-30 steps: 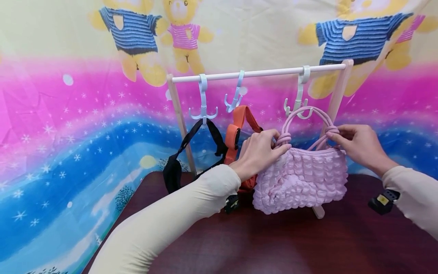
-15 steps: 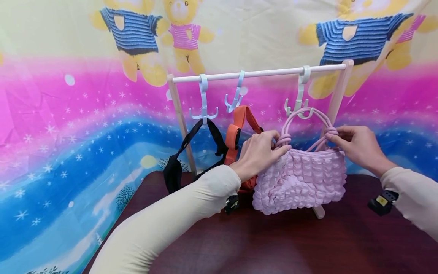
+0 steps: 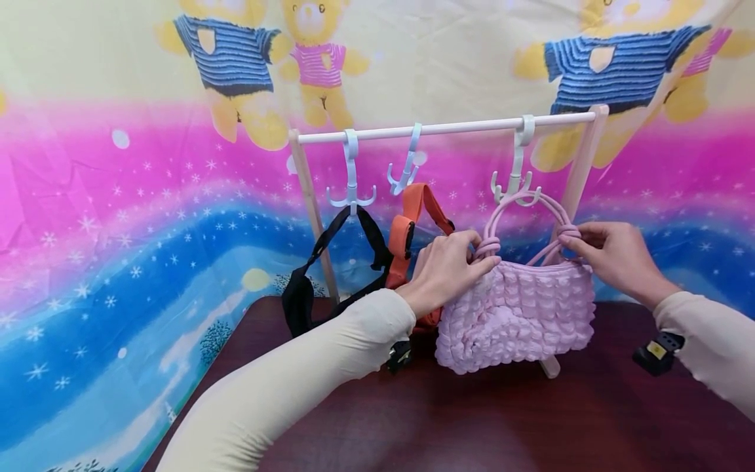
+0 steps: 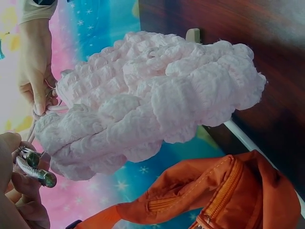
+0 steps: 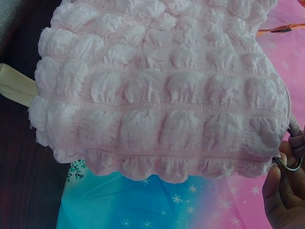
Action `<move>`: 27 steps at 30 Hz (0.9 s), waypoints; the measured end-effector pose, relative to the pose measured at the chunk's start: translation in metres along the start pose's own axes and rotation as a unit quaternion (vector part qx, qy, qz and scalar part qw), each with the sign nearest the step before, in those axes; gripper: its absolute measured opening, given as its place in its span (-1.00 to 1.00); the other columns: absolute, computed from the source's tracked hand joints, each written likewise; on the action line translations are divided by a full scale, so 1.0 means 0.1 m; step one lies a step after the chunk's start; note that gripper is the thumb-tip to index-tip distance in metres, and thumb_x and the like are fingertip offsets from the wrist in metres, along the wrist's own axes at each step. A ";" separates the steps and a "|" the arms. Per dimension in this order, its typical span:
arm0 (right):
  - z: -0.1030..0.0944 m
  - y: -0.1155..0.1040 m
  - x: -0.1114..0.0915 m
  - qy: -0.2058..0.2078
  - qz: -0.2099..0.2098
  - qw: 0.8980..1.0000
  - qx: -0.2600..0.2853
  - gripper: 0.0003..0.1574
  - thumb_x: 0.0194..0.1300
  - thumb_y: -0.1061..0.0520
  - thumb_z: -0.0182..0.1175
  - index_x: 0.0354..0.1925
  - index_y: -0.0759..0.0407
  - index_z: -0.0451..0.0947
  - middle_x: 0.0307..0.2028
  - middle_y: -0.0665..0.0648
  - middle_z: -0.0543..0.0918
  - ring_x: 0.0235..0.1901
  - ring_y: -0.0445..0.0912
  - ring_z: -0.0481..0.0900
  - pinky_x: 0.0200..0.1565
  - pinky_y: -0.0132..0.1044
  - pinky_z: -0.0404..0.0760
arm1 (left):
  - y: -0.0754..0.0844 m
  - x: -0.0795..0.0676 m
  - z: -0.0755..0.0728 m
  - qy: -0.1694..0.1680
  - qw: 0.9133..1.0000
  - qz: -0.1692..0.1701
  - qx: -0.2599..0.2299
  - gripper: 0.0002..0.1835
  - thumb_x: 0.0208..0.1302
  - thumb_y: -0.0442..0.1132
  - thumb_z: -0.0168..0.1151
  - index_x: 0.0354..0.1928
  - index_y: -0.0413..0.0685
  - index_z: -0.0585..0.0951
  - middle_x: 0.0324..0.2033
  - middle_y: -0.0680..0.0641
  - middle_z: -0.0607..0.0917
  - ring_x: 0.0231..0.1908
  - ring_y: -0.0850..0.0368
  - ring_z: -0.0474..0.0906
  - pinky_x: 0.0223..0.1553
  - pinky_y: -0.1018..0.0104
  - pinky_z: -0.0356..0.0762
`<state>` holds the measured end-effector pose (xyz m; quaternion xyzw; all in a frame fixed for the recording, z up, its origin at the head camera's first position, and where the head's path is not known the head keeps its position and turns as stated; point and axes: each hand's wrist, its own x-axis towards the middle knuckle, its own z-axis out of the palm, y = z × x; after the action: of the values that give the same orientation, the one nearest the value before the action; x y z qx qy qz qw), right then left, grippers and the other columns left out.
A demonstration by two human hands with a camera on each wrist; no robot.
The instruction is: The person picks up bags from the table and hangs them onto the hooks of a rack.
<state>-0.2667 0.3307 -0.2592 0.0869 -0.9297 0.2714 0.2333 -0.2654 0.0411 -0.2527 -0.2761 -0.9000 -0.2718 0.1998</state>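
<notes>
A pink puffy handbag hangs at the right end of the rack, its corded handles looped upward. My left hand pinches the knot at the left base of the handles. At the right-hand knot, my right hand has thumb and fingers closed on the cord. The top of the handle loop overlaps the prongs of a pale green hook. In the left wrist view, metal fittings show by the left fingers. A metal ring shows beside the right fingers in the right wrist view.
A wooden rack's bar carries two blue hooks, the left one bearing a black bag. An orange bag hangs close beside my left hand. Beneath is a dark red table; a printed cloth covers the back.
Both hands and the pink handbag have come down slightly, and the handle loop sits a little lower against the green hook's prongs. Both hands keep their hold.
</notes>
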 end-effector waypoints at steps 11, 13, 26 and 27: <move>0.03 0.01 -0.01 -0.004 0.000 1.000 -0.002 -0.40 0.48 -0.08 0.18 0.17 0.40 0.58 -0.09 0.49 0.71 -0.42 -0.52 0.53 -0.46 -0.48 0.54 | -0.03 -0.02 0.03 0.002 1.000 0.005 0.002 -0.66 0.32 0.24 0.28 -0.10 0.21 0.64 -0.59 0.16 0.53 -0.57 0.33 0.46 -0.55 0.46 0.34; 0.04 0.01 -0.01 -0.006 0.001 1.000 -0.004 -0.40 0.49 -0.09 0.17 0.17 0.39 0.58 -0.08 0.49 0.72 -0.39 -0.42 0.59 -0.45 -0.48 0.55 | -0.03 -0.02 0.03 -0.001 1.000 0.003 0.002 -0.66 0.32 0.24 0.28 -0.09 0.21 0.64 -0.60 0.15 0.52 -0.57 0.33 0.46 -0.55 0.46 0.34; 0.07 0.01 -0.03 -0.016 0.002 1.000 -0.005 -0.39 0.50 -0.08 0.14 0.20 0.41 0.55 -0.05 0.50 0.70 -0.17 0.24 0.71 -0.42 -0.53 0.51 | -0.03 -0.04 0.04 -0.004 1.000 -0.002 -0.001 -0.67 0.30 0.21 0.32 -0.07 0.22 0.65 -0.61 0.14 0.52 -0.58 0.31 0.45 -0.57 0.45 0.32; 0.08 0.02 -0.03 -0.017 0.003 1.000 -0.005 -0.39 0.50 -0.09 0.14 0.20 0.40 0.55 -0.05 0.49 0.71 -0.19 0.19 0.72 -0.42 -0.52 0.52 | -0.04 -0.04 0.04 -0.005 1.000 -0.003 0.001 -0.67 0.30 0.21 0.32 -0.07 0.22 0.65 -0.61 0.14 0.52 -0.58 0.32 0.45 -0.57 0.46 0.32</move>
<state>-0.2675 0.3280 -0.2672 0.0878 -0.9351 0.2658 0.2172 -0.2654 0.0397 -0.2595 -0.2745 -0.9019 -0.2706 0.1949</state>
